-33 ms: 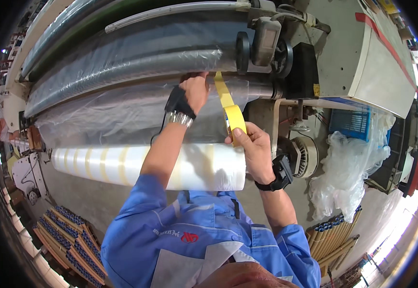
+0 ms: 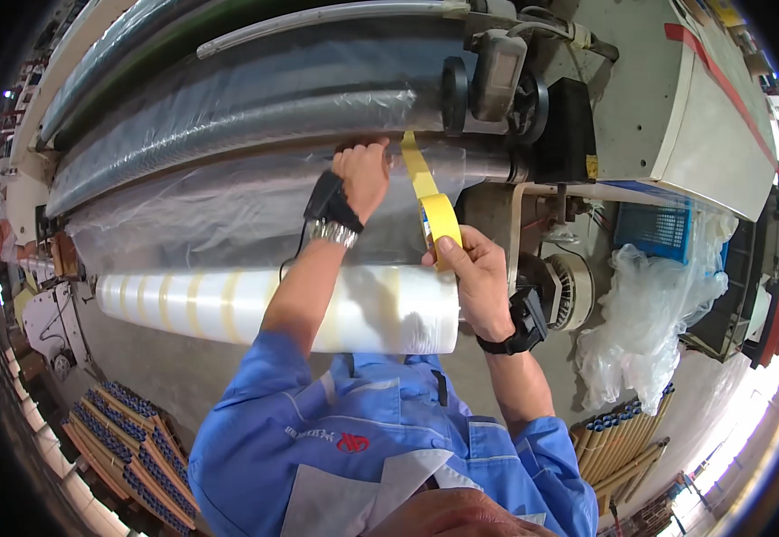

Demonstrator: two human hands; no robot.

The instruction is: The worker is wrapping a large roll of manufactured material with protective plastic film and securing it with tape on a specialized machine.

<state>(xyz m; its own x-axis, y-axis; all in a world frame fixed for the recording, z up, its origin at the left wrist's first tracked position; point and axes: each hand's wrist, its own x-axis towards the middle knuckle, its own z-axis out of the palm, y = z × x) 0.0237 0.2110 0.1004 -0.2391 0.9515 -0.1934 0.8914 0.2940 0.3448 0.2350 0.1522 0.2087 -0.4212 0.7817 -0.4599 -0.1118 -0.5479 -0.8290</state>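
Observation:
My right hand [image 2: 479, 273] grips a roll of yellow tape [image 2: 443, 224] between thumb and fingers. From the roll, a strip of tape [image 2: 419, 167] runs taut up to the dark gap below the upper roller. Beside the strip's far end, my left hand [image 2: 362, 177] is closed with its knuckles up against the film; its fingertips are hidden. Clear plastic film [image 2: 219, 210] spreads beneath my left wrist. Nearest my body lies a thick white film roll [image 2: 362, 304] with yellowish bands around it, crossed by my left forearm.
Film-covered machine rollers [image 2: 228, 148] stretch across the far side. A pale machine housing [image 2: 640, 98] stands at the right, with a blue crate [image 2: 653, 231] and crumpled clear plastic [image 2: 635, 313] below it. Stacked tubes [image 2: 134, 452] lie at lower left, more tubes [image 2: 626, 438] at lower right.
My left hand has shifted slightly, its knuckles rolling up a little beside the tape strip. My right hand and the tape roll have barely moved.

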